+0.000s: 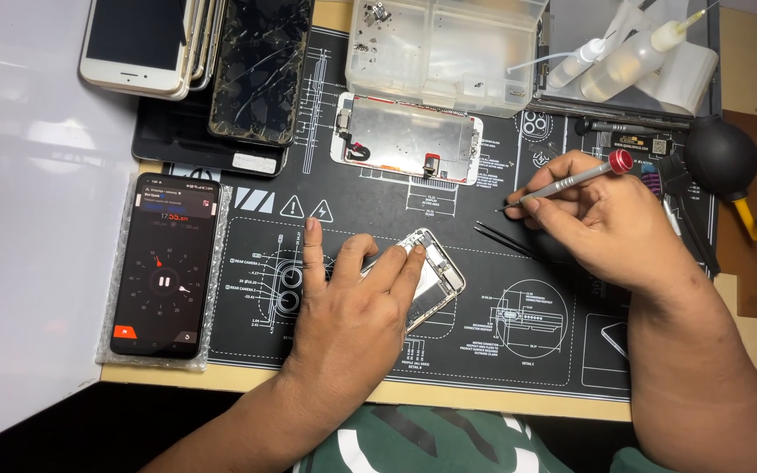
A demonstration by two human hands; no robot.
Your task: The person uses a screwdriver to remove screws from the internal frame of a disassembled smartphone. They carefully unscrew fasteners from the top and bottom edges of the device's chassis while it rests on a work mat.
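Black and printed with white diagrams, a rubbery repair mat (449, 350) covers the wooden bench, and a pale sheet lies well to the left of both hands. Just left of the left hand, a dark phone (165, 263) with a lit timer screen rests on bubble wrap; beyond it sits a stack of phones, one with cracked glass (260, 66). The left hand (352, 315) lies flat, fingers spread and pressing on the opened phone body (431, 278), whose bare metal frame and glinting parts show past the fingertips; its long axis runs diagonally, up-left to down-right. Beyond the hands lies a detached screen panel (409, 138), shiny backplate up, before a clear plastic parts box (444, 48). Thin black tweezers (503, 240) lie between the hands. The right hand (611, 223), well apart from the phone body, pinches a slim grey screwdriver (567, 181) with a red cap, tip pointing left.
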